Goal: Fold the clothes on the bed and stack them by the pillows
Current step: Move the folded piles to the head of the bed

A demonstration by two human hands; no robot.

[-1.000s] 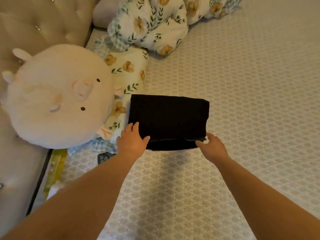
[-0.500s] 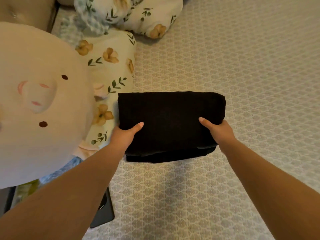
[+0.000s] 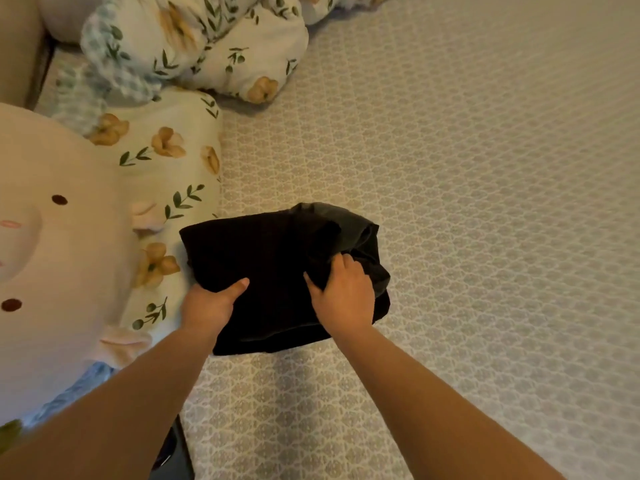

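A folded black garment (image 3: pixel 263 258) lies on the patterned bed sheet (image 3: pixel 485 202), its left edge touching the floral pillow (image 3: pixel 173 157). My left hand (image 3: pixel 211 303) grips the garment's near left edge, thumb on top. My right hand (image 3: pixel 343 292) bunches the fabric on the right side, fingers curled into it. The garment's right end is rumpled and lifted, showing a greyer layer. A second floral pillow (image 3: pixel 214 39) lies further back.
A large round cream plush toy (image 3: pixel 52 271) with a pig face fills the left side, on top of the pillow. A dark phone-like object (image 3: pixel 173 455) lies by my left forearm. The upholstered headboard (image 3: pixel 17 46) is at the far left.
My right hand has moved inward from the garment's right edge and gathered the fabric, rumpling that end. My left hand keeps its grip on the left edge.
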